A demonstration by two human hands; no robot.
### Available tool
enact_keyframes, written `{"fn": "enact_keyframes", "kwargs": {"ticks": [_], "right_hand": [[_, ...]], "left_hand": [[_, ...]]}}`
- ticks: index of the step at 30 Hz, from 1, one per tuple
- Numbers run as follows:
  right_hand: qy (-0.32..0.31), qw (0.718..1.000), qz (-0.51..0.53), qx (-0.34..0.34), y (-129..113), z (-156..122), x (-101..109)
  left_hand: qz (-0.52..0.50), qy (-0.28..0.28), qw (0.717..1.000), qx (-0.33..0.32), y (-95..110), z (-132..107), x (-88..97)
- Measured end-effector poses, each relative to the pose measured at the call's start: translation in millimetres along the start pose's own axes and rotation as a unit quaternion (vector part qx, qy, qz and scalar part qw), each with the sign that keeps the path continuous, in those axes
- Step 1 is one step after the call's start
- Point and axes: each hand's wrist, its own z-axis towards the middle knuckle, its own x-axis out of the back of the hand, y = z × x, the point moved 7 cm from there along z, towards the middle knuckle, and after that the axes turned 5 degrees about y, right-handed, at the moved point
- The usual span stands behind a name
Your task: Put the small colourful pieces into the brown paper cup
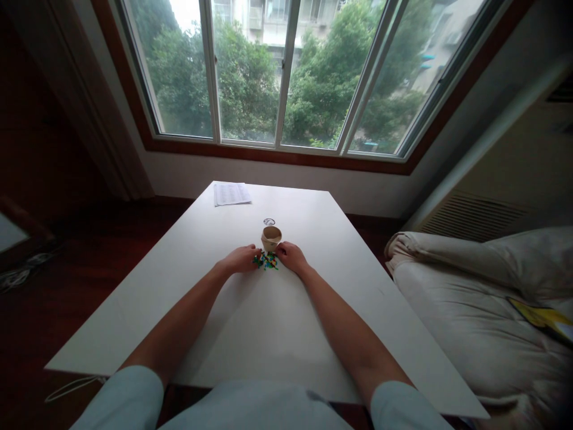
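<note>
A small heap of tiny bright pieces [267, 261], green, blue, yellow and orange, lies on the white table. Just behind it stands an upright tan paper cup [271, 237], its mouth facing up. My left hand [244, 258] rests at the heap's left edge, fingers curled in and thumb side by the pieces. On the other side, my right hand [292, 257] is also closed, its fingertips by the heap and close to the cup's lower right side. Whatever either set of fingers pinches is too small to make out. The inside of the cup shows only its upper wall.
Behind the cup lies a small clear round item with a dark rim [269, 221]. Printed sheets of paper [231, 193] sit at the table's far left corner. The white table [268, 334] reaches toward a window. A beige sofa [447, 298] stands to the right.
</note>
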Motion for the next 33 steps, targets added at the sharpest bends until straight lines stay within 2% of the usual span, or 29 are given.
{"fn": "enact_keyframes", "kwargs": {"ticks": [15,33], "right_hand": [[0.002,1.000,0.002,-0.002,-1.3,-0.6,1.2],[-0.008,1.000,-0.007,-0.013,-1.1,0.7,0.3]], "left_hand": [[-0.025,0.013,1.000,0.004,1.0,-0.3,1.0],[-0.004,0.013,1.000,-0.006,7.2,-1.0,4.2]]}}
